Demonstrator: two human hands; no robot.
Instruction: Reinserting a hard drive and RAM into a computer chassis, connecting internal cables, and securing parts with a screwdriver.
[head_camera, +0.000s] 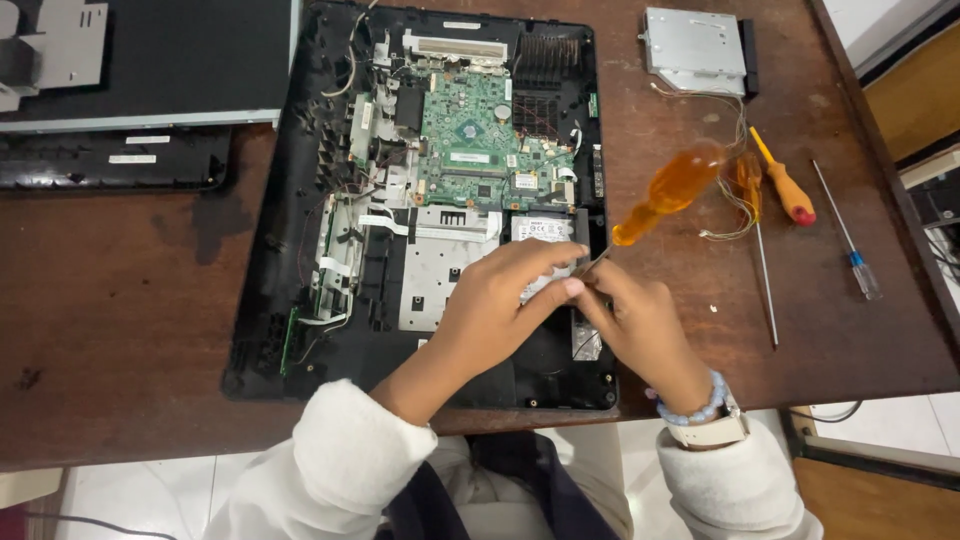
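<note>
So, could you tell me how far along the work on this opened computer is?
Done: the back cover is off, exposing the green circuit board; a silver drive unit lies aside on the table. In hand: both hands, left and right, hold the amber-handled screwdriver over the chassis. Left: the board and cables remain in place.

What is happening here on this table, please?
A person works on an opened computer chassis lying on a brown wooden table. The right hand holds a screwdriver with an amber handle, its tip down near the lower right of the chassis. The left hand rests there too, fingers by the tip. The green circuit board is exposed. Two more screwdrivers and a silver drive lie to the right.
</note>
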